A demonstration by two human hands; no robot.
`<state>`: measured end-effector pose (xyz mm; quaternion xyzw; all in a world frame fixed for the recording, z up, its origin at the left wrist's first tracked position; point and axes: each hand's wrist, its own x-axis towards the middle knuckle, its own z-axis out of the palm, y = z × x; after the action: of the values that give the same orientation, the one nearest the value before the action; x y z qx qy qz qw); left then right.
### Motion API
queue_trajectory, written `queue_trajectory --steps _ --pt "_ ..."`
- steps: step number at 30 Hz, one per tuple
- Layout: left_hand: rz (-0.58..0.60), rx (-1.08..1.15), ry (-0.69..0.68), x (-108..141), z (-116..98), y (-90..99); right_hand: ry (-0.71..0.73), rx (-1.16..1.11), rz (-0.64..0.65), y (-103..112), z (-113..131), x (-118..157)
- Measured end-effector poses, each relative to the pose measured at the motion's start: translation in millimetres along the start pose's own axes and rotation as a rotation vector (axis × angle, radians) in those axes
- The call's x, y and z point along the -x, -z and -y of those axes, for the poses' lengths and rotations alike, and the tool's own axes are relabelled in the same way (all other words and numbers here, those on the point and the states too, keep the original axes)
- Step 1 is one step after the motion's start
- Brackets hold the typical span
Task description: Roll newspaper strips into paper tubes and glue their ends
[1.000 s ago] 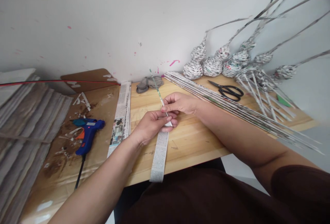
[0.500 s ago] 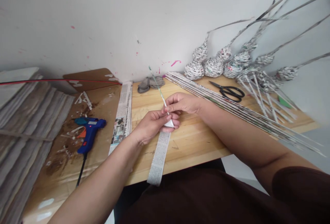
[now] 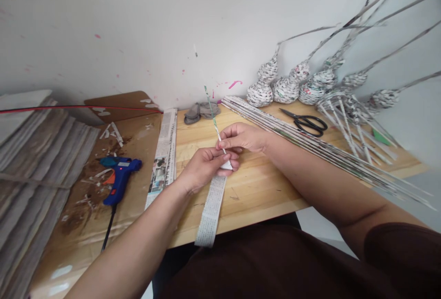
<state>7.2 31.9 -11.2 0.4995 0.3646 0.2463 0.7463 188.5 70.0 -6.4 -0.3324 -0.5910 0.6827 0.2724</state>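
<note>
A newspaper strip runs from my hands down over the table's front edge, its upper part rolled into a thin paper tube that points up and away. My left hand is closed on the strip where it meets the tube. Just above, my right hand pinches the tube between thumb and fingers. Further newspaper strips lie in a flat stack left of my hands. Finished paper tubes lie in a row to the right, partly behind my right forearm.
Black scissors lie beyond the tubes. Woven paper gourd shapes stand along the wall at the right. A blue glue gun rests on cardboard at the left, near a tall tied stack of paper. A grey cloth bundle sits by the wall.
The tube's tip has swung a little to the right and stands steeper. The strip's lower end has shifted slightly left. Both hands keep their hold in almost the same place.
</note>
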Motion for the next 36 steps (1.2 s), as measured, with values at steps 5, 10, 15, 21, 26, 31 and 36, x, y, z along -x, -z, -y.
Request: queue_trajectory --steps 5,10,15,21,26,31,36 --pt "0.007 -0.014 0.009 -1.3 2.3 0.2 0.001 -0.008 -0.005 1.8 -1.2 -0.4" --pt "-0.002 -0.033 0.016 -2.0 3.7 1.0 -0.023 -0.015 -0.103 -5.5 0.8 -2.1" --pt "0.005 -0.008 0.000 -1.3 2.9 1.0 -0.011 -0.014 -0.031 -1.7 1.8 -0.5" --pt "0.004 -0.003 0.009 -1.5 4.4 1.2 -0.007 -0.035 0.039 5.1 -1.9 -0.4" --pt "-0.007 -0.036 -0.004 -1.0 3.6 0.7 0.005 -0.057 -0.098 -2.5 -1.1 -2.5" --pt "-0.015 -0.045 -0.014 -0.8 2.7 -0.5 0.017 -0.010 -0.080 -0.6 0.2 -0.7" --pt "-0.021 -0.036 0.004 -1.2 4.0 -0.1 -0.004 -0.041 -0.039 3.8 -1.9 -1.3"
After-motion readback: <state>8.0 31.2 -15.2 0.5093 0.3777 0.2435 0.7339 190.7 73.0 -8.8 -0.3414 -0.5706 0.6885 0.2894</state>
